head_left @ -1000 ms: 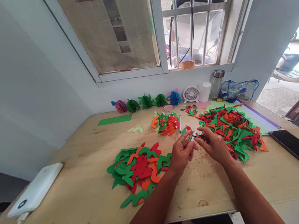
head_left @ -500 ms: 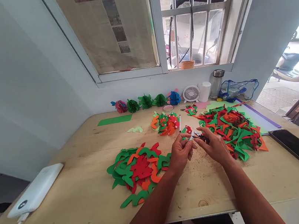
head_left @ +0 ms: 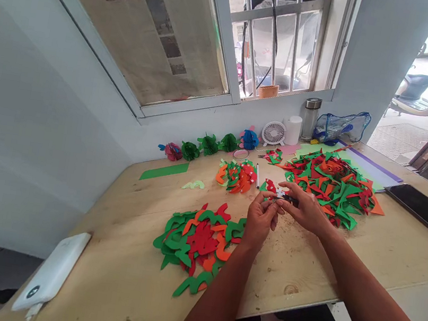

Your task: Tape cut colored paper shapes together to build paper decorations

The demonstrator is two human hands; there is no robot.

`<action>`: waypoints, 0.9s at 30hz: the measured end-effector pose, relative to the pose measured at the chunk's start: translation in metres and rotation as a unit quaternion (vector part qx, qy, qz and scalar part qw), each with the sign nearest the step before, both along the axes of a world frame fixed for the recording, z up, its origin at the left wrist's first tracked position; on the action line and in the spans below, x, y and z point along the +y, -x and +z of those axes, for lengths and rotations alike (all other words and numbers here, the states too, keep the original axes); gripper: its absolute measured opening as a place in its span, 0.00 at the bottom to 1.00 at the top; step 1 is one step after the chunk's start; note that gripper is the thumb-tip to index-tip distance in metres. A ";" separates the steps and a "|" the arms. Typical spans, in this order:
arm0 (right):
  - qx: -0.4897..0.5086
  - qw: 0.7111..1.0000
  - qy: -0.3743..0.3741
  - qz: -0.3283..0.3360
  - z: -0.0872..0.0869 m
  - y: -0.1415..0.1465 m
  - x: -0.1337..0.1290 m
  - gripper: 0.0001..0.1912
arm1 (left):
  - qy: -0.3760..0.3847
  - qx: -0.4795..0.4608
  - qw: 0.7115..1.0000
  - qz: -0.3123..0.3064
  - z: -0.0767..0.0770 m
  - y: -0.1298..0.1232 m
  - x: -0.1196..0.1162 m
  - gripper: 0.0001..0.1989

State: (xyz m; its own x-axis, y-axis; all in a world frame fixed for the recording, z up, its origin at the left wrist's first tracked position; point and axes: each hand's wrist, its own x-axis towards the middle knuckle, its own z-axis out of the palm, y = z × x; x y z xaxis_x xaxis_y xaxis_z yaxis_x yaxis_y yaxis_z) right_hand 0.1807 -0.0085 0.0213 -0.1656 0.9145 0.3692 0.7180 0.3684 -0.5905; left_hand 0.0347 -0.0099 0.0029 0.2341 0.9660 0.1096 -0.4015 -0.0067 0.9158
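My left hand (head_left: pixel 263 214) is closed in a pinch near the table's middle, on a small piece of white paper (head_left: pixel 280 192) largely hidden by the fingers. Against its fingertips, my right hand (head_left: pixel 303 207) grips small black-handled scissors (head_left: pixel 292 199), their blades pointing left at the paper. Just behind the hands lie red and green bits with white spots (head_left: pixel 269 186). A heap of green, red and orange cut-out shapes (head_left: pixel 202 239) spreads to the left of my left forearm.
A big pile of coloured scraps (head_left: pixel 335 184) lies beyond my right hand, with a black phone (head_left: pixel 425 213) at the right. Smaller orange and green pieces (head_left: pixel 237 177) and a white pen (head_left: pixel 257 176) sit behind. A white power bank (head_left: pixel 53 270) rests at the left edge.
The white paper has shifted between the fingers and less of it shows. The two hands have drawn slightly closer at the fingertips.
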 end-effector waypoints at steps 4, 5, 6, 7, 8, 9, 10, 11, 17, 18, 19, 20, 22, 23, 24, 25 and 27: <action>0.000 1.000 -0.002 0.008 -0.003 -0.001 0.001 0.24 | -0.002 0.004 1.000 -0.022 0.000 0.000 0.000 0.20; -0.002 1.000 -0.004 0.010 -0.003 -0.001 0.002 0.24 | 0.000 0.006 1.000 -0.027 0.000 -0.001 0.000 0.20; -0.005 1.000 -0.006 0.012 -0.003 -0.001 0.002 0.24 | 0.002 0.008 0.999 -0.032 0.000 -0.001 0.001 0.20; -0.008 1.000 -0.008 0.012 -0.002 -0.001 0.001 0.24 | 0.005 0.010 0.999 -0.036 0.000 -0.001 0.001 0.21; -0.010 1.000 -0.008 0.012 -0.002 -0.001 0.001 0.24 | 0.007 0.013 0.999 -0.039 0.000 -0.001 0.000 0.21; -0.013 1.000 -0.006 0.012 -0.001 -0.001 0.001 0.24 | 0.010 0.015 0.999 -0.040 0.000 -0.001 0.000 0.21; -0.015 1.000 -0.003 0.012 -0.001 0.000 0.000 0.24 | 0.011 0.018 0.999 -0.040 0.001 -0.001 0.000 0.21; -0.016 1.000 0.001 0.013 0.000 0.000 0.000 0.24 | 0.012 0.020 0.999 -0.039 0.001 -0.001 0.000 0.22; -0.016 1.000 0.000 0.026 0.000 0.000 0.000 0.23 | 0.021 0.024 0.999 -0.037 0.003 -0.001 -0.001 0.22; -0.016 0.999 -0.001 0.028 0.000 0.000 0.000 0.23 | 0.023 0.023 0.999 -0.037 0.003 -0.001 -0.001 0.22; -0.016 0.999 -0.001 0.030 0.000 0.000 0.000 0.23 | 0.025 0.022 0.999 -0.036 0.003 -0.001 -0.001 0.22; -0.016 0.999 -0.001 0.031 0.001 0.000 0.000 0.22 | 0.025 0.022 0.999 -0.036 0.003 -0.001 -0.001 0.22; -0.016 0.999 0.000 0.030 0.001 0.001 0.000 0.22 | 0.024 0.021 0.999 -0.037 0.003 0.000 -0.001 0.21; -0.015 0.999 0.001 0.029 0.001 0.001 0.000 0.22 | 0.023 0.020 0.999 -0.038 0.003 0.000 -0.001 0.21; -0.014 1.000 0.002 0.028 0.001 0.001 -0.001 0.22 | 0.022 0.020 0.999 -0.038 0.003 0.000 -0.001 0.21; -0.012 1.000 0.003 0.027 0.001 0.001 -0.001 0.23 | 0.022 0.020 0.999 -0.038 0.003 0.000 -0.001 0.21; -0.006 1.000 0.001 0.025 0.001 0.001 -0.001 0.23 | 0.020 0.022 0.999 -0.039 0.002 0.000 -0.001 0.20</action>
